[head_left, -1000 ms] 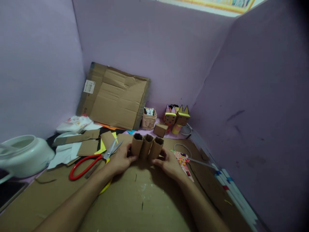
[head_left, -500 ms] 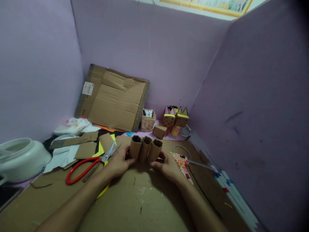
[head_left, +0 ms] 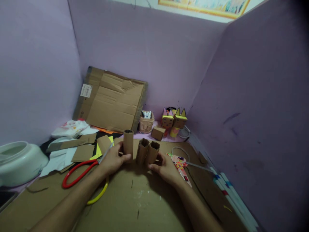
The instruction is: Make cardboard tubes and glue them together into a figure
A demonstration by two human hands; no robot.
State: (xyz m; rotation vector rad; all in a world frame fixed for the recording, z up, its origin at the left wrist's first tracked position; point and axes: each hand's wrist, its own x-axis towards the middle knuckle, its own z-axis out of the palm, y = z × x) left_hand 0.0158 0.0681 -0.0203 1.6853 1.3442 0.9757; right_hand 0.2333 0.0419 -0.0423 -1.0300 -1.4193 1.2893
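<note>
My left hand grips an upright cardboard tube by its lower part, and a gap separates it from two others. Side by side to the right stand a middle cardboard tube and a right cardboard tube, their open tops facing up. Fingers and thumb of my right hand close around the lower part of the right tube. Under my left wrist and forearm lie scissors with one red handle and one yellow handle; their blades are partly covered by my hand.
Cardboard scraps and a white pot lie left. Behind are a leaning cardboard sheet, a pen holder, a small cardboard box and eared cardboard figures. White markers line the right wall.
The left tube has moved left with my left hand, away from the other two, and now stands straighter. The middle and right tubes remain together by my right hand. The view has shifted slightly.
</note>
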